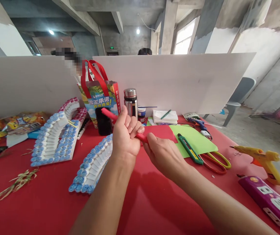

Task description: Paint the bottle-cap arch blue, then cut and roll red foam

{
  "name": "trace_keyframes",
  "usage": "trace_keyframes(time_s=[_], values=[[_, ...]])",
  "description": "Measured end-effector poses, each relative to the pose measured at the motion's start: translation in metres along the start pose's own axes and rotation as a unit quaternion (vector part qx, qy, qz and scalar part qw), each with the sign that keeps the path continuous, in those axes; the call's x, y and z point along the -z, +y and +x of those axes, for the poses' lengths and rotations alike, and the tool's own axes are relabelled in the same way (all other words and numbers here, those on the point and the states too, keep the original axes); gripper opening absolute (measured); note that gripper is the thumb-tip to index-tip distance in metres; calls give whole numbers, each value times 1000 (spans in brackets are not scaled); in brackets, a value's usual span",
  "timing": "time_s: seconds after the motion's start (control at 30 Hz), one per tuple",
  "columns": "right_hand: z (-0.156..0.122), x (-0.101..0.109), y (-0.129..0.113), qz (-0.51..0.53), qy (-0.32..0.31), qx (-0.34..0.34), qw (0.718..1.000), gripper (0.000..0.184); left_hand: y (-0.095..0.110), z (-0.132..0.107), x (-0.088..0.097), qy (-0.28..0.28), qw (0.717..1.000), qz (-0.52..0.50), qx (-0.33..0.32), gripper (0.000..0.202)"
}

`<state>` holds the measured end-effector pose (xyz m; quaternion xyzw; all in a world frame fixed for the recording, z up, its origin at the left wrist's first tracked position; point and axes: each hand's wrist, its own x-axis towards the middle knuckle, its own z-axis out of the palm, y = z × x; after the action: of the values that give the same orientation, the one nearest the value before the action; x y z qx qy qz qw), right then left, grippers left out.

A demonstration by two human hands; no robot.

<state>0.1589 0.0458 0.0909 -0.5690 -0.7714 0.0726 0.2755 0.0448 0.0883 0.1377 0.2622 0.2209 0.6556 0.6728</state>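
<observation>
A thin red roll, perhaps of paper (108, 114), slants across the middle of the view above the red table. My left hand (126, 138) is palm up with its fingers wrapped round the roll, and its far end sticks out past the thumb. My right hand (163, 151) pinches the roll's near end, and its fingers hide the tip. Behind my right hand lie red paper (161, 133) and green paper (198, 138). To the left of my left forearm is a curved white piece edged with blue rosettes (88, 174), partly hidden by the arm.
On the right are a green cutter (190, 148), scissors (224, 161), a yellow glue gun (259, 155) and a purple power strip (267, 199). A bag (98, 91), phone (103, 120) and steel flask (131, 101) stand at the back. Another rosette-edged piece (54, 140) stands left.
</observation>
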Motion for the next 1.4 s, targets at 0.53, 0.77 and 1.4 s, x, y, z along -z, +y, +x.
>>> trace_keyframes(time_s=[0.53,0.77,1.4], values=[[-3,19,-2,128,-91,-55,986,29,2,-15,-9,-97,995,4,32,68],[-5,12,-7,11,-7,-49,999,27,0,-18,-13,-28,999,-23,-7,64],[-3,15,3,253,-68,-38,964,34,9,-10,-8,-37,999,-6,-20,68]])
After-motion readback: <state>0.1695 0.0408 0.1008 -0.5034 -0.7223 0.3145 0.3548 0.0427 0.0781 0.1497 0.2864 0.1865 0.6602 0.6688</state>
